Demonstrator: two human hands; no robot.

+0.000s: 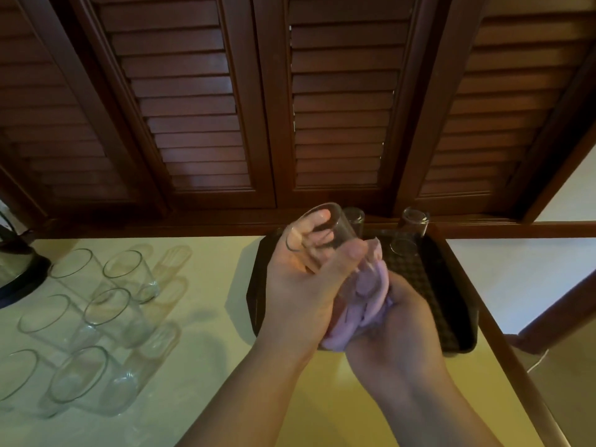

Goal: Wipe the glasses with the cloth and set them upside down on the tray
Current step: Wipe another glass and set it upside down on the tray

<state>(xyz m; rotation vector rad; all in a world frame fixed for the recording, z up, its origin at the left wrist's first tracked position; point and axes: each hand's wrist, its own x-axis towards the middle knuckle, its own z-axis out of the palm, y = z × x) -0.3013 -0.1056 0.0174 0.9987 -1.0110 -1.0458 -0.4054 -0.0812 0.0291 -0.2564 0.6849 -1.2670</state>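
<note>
Countertop (209, 366): pale yellow-green, smooth, with a dark wooden edge rail (503, 337) along its right side. Louvred wooden shutters (338, 101): dark reddish-brown, several panels, standing directly behind the countertop's far edge and filling the upper view. Kettle (16, 269): only partly in frame, metallic body on a dark round base, at the countertop's far left corner. Beyond the rail, right of the countertop, a pale wall (516, 279).
</note>
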